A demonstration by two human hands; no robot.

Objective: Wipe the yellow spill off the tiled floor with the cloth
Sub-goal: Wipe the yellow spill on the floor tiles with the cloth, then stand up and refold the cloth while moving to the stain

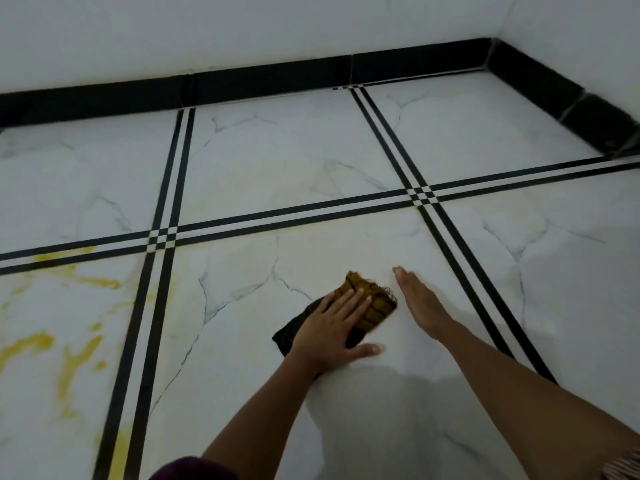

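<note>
The yellow spill (74,358) streaks the marble-look floor tile at the left, with smears near the black grout stripes (138,337). A dark cloth (372,306), stained yellow-brown at its far end, lies on the middle tile. My left hand (332,327) presses flat on the cloth with its fingers spread over it. My right hand (420,303) rests just right of the cloth, fingers straight and together, holding nothing. The tile around the cloth shows only a faint yellowish haze.
White tiles with double black stripes (450,230) cover the floor. A black skirting (277,81) runs along the white walls at the back and right, meeting in a corner at the upper right. A faint yellow tint follows the cross stripe (263,221).
</note>
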